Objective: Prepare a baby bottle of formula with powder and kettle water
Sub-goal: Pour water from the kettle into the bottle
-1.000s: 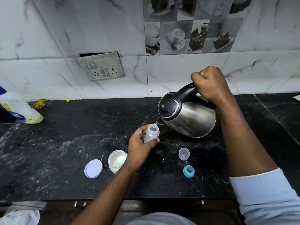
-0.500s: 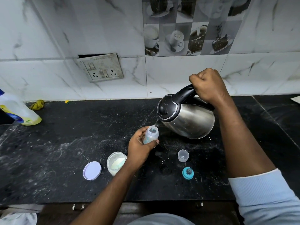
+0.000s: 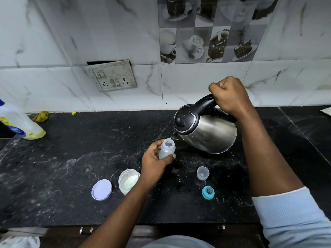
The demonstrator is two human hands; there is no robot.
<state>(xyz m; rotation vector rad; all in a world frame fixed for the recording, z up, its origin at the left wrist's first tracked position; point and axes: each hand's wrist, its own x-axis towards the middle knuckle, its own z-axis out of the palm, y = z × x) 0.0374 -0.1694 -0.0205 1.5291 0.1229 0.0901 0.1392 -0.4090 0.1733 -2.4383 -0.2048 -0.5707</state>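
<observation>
- The left hand is grasping the baby bottle — thumb across the front, fingers curled round the far side. It is holding the bottle with its mouth open and leaning slightly over the middle of the black counter. Whether the bottle's base is touching the counter cannot be told.
- The right hand is clenching round the black handle of the steel kettle. It is tipping the kettle leftward so that the spout is hanging just over the bottle's mouth.
- A thin stream of water is running from the spout into the bottle; how full the bottle is cannot be told.
- Just left of the left wrist an open jar is standing with white powder lying in its bottom — its round lid is lying flat beside it.
- Beside the right forearm a small clear cap is sitting mouth-up, and a teal nipple ring is sitting just nearer the counter's edge.
- At the far left a plastic bottle holding yellow liquid is standing by the wall.
</observation>
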